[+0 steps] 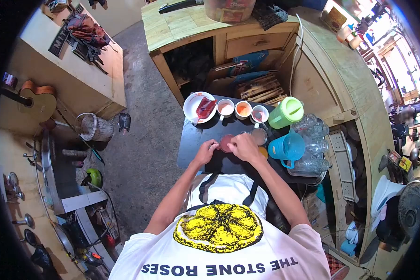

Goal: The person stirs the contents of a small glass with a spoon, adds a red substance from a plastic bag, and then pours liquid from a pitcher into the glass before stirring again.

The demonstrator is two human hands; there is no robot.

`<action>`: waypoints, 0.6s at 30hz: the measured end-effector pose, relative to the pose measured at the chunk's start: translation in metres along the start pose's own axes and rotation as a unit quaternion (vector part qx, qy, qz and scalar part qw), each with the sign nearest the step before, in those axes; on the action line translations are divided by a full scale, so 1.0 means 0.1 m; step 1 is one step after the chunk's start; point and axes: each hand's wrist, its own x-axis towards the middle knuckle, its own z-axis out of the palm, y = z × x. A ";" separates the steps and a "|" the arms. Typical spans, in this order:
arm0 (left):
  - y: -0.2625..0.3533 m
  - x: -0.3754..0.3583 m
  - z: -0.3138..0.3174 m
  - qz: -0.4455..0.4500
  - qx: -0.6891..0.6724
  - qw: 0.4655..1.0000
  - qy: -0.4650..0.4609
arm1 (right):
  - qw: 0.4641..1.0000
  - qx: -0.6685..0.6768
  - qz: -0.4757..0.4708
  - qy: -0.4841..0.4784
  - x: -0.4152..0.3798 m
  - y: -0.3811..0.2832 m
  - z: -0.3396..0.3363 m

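On the dark table (189,142) in front of me, a cup or glass with a reddish-pink top (226,143) sits between my hands. My left hand (207,151) is at its left side, fingers pinched together; what they hold, if anything, is too small to name. My right hand (245,148) is closed at the cup's right rim, and its fingers hide whatever is in them. Just beyond that hand stands a glass with a pale top (259,136). Something yellow-orange (263,152) shows partly behind my right wrist.
Along the far edge are a white bowl with a red packet (205,108) and white cups (226,108) with coloured contents, one with a spoon. A green lidded pitcher (285,113), a blue pitcher (287,147) and several glass mugs (315,140) crowd the right. A wooden cabinet (256,42) stands beyond.
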 end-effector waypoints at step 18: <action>0.01 0.02 0.00 0.000 0.000 1.000 -0.001 | 0.996 -0.066 0.052 -0.032 -0.01 0.00 -0.04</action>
